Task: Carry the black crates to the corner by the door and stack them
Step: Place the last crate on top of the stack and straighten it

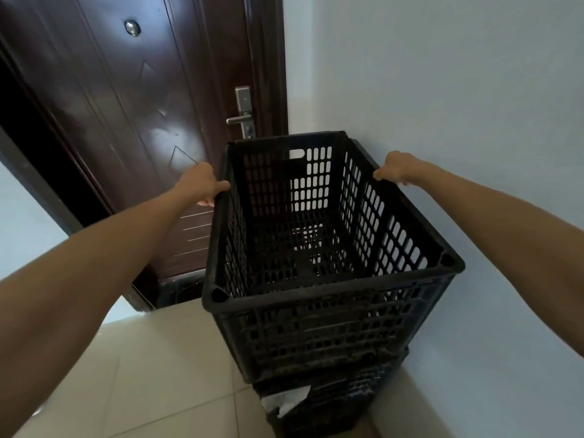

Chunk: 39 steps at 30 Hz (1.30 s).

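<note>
So that it settles squarely on the lower crate [328, 403], the left hand [202, 184] and right hand [395, 167] each grip a rim of the black slotted plastic crate [331, 317] at frame centre.

Silver lever handle [239, 119]; round peephole [132, 27]; pale blue wall [442, 74]; beige floor tiles [164, 374]

A home entryway: dark metal security door [132, 128], pale wall [442, 90], tiled floor [164, 374].
</note>
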{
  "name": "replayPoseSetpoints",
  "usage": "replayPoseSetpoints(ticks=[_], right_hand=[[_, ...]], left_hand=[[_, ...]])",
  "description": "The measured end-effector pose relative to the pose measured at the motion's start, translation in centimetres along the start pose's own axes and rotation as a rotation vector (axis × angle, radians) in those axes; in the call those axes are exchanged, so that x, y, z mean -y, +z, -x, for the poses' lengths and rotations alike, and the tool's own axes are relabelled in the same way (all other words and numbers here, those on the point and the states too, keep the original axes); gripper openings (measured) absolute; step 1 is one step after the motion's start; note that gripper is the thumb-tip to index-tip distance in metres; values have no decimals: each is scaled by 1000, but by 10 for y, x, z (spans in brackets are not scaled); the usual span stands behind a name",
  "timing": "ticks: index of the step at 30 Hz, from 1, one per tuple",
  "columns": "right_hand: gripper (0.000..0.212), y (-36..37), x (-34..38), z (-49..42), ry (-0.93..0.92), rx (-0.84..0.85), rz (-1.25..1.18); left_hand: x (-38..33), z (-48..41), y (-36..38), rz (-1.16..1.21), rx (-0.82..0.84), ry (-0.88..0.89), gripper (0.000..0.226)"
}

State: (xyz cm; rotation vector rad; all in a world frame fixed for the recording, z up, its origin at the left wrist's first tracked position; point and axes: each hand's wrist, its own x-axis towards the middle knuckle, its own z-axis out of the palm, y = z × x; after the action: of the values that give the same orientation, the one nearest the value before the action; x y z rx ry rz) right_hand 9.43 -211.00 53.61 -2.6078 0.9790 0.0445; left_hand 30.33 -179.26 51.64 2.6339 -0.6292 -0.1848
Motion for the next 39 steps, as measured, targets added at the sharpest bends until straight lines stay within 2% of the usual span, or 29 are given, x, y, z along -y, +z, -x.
replayPoseSetpoints(ticks=[4, 7, 10, 16, 19, 22, 24, 26, 29, 31, 32, 34, 36, 39], right_hand=[[38, 4, -3, -3, -11, -33, 49], [24, 8, -4, 2, -22, -71, 88], [34, 10, -5, 7, -22, -94, 150], [36, 17, 0, 21, -20, -103, 201], [51, 29, 7, 33, -23, -71, 171], [70, 47, 14, 54, -29, -94, 314], [70, 59, 24, 71, -98, -120, 400], [63, 67, 40, 93, -188, -96, 399], [54, 77, 70, 134, -259, 97, 261], [55, 87, 87, 160, -251, 266, 137], [54, 92, 95, 172, -240, 341, 101], [48, 102, 106, 187, -260, 408, 102], [40, 107, 110, 196, -257, 301, 140], [46, 113, 106, 211, -236, 25, 150]], left_hand=[[-1, 3, 3, 27, 9, -9, 41], [-2, 7, 5, 12, 5, -6, 37], [-3, 10, 6, -50, -5, 28, 34], [3, 26, 5, -349, -82, 163, 41], [6, 33, 9, -518, -168, 244, 47], [7, 39, 14, -590, -236, 249, 52], [12, 38, 16, -589, -272, 340, 56], [19, 32, 21, -531, -277, 532, 55], [23, 41, 33, -222, -105, 801, 51], [25, 60, 38, 28, 3, 899, 50], [26, 70, 39, 103, 4, 923, 52], [33, 84, 39, 108, -37, 974, 56], [37, 92, 40, 45, -50, 1035, 59], [38, 101, 43, 64, -53, 1071, 59]])
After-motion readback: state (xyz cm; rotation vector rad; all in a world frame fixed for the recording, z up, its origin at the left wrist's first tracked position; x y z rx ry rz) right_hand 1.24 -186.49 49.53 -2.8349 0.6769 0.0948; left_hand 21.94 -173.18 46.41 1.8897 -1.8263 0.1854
